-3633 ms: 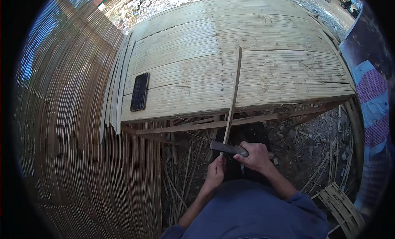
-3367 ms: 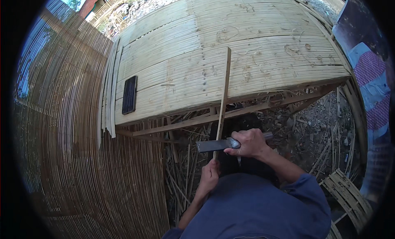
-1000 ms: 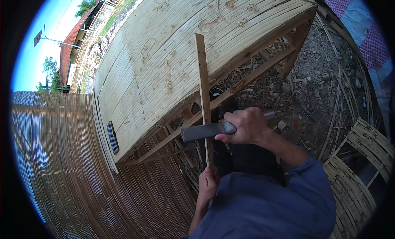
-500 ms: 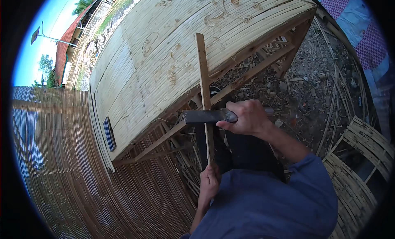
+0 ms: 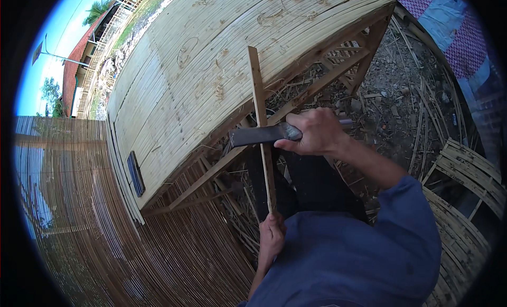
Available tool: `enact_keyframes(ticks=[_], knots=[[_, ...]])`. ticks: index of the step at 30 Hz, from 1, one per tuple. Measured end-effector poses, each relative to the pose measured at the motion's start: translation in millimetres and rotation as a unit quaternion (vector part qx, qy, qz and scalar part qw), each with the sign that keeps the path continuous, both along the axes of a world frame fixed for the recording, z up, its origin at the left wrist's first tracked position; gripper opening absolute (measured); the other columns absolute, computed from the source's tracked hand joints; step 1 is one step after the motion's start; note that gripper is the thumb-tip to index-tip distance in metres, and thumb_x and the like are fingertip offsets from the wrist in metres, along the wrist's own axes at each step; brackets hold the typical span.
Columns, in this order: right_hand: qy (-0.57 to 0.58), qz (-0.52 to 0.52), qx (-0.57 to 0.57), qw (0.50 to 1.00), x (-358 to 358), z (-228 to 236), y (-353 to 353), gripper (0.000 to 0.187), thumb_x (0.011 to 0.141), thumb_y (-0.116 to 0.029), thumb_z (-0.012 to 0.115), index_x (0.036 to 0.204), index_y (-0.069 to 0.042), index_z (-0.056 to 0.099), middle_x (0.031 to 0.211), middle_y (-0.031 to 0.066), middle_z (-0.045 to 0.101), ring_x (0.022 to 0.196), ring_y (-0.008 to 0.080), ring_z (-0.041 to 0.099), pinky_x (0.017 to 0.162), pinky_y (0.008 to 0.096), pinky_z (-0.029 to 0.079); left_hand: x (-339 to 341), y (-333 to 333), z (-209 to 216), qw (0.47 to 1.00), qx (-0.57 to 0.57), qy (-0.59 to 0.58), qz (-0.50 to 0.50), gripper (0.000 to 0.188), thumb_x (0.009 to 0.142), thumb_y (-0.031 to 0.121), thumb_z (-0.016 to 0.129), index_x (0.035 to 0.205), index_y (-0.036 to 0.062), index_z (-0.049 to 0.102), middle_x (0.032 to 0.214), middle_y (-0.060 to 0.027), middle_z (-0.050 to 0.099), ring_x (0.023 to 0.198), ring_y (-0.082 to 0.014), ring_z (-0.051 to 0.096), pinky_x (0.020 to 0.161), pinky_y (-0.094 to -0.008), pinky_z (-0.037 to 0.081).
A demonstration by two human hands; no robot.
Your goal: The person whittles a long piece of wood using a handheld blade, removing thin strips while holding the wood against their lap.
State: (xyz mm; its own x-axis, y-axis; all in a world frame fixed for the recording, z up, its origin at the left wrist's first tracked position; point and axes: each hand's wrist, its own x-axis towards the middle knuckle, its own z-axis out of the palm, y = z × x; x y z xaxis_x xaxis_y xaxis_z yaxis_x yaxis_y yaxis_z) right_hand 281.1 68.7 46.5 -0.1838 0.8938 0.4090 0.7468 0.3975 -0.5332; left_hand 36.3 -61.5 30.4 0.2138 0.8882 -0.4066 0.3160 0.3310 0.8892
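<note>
Extending from the left grip (image 5: 271, 234): wooden strip (image 5: 256, 90); knife (image 5: 256, 136) across it.

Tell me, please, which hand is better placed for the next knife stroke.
Probably the right hand: it grips the knife crossing the strip; the left hand holds the strip's near end.
</note>
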Motion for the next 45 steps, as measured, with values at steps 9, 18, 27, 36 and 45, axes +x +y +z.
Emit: enact_keyframes(ticks=[9,18,27,36,45], knots=[[0.000,0.005,-0.010,1.000,-3,-2,-3,0.069,0.071,-0.077,0.048,0.058,-0.010,0.055,0.047,0.0113,0.055,0.050,0.0303,0.062,0.047,0.0396,0.050,-4,-6,-1,0.998,-0.047,-0.048,0.003,0.047,0.097,0.049,0.028,0.072,0.0107,0.035,0.055,0.0050,0.029,0.044,-0.0050,0.027,0.039,-0.0224,0.021],[-0.074,0.100,-0.028,0.992,-14,-2,-34,0.065,0.069,-0.075,0.053,0.055,-0.011,0.049,0.050,0.0068,0.055,0.047,0.0271,0.059,0.043,0.0386,0.047,-5,-5,2,0.992,0.059,0.098,-0.048,0.050,0.099,0.042,0.026,0.074,0.0026,0.043,0.053,-0.0018,0.040,0.046,-0.0079,0.040,0.043,-0.0272,0.030],[-0.069,0.096,0.043,0.992,-13,-6,-28,0.065,0.067,-0.076,0.055,0.055,-0.012,0.050,0.047,0.0058,0.051,0.042,0.0250,0.057,0.040,0.0371,0.047,-2,-12,4,0.982,0.084,0.163,-0.053,0.049,0.099,0.039,0.027,0.075,0.0017,0.046,0.049,-0.0050,0.041,0.043,-0.0143,0.044,0.044,-0.0311,0.034],[-0.076,0.119,0.015,0.990,-15,0,-18,0.068,0.070,-0.076,0.050,0.057,-0.010,0.052,0.050,0.0097,0.056,0.045,0.0295,0.059,0.043,0.0388,0.048,-3,-5,12,0.984,0.078,0.156,-0.035,0.047,0.100,0.038,0.028,0.077,0.0011,0.047,0.050,-0.0055,0.041,0.045,-0.0128,0.043,0.044,-0.0305,0.033],[-0.061,0.036,-0.008,0.997,-3,-5,-24,0.065,0.071,-0.073,0.053,0.057,-0.010,0.052,0.050,0.0080,0.056,0.048,0.0267,0.060,0.044,0.0365,0.049,-3,-9,2,0.982,0.096,0.161,-0.031,0.044,0.100,0.033,0.029,0.078,-0.0002,0.048,0.049,-0.0065,0.041,0.042,-0.0148,0.042,0.043,-0.0328,0.032]])
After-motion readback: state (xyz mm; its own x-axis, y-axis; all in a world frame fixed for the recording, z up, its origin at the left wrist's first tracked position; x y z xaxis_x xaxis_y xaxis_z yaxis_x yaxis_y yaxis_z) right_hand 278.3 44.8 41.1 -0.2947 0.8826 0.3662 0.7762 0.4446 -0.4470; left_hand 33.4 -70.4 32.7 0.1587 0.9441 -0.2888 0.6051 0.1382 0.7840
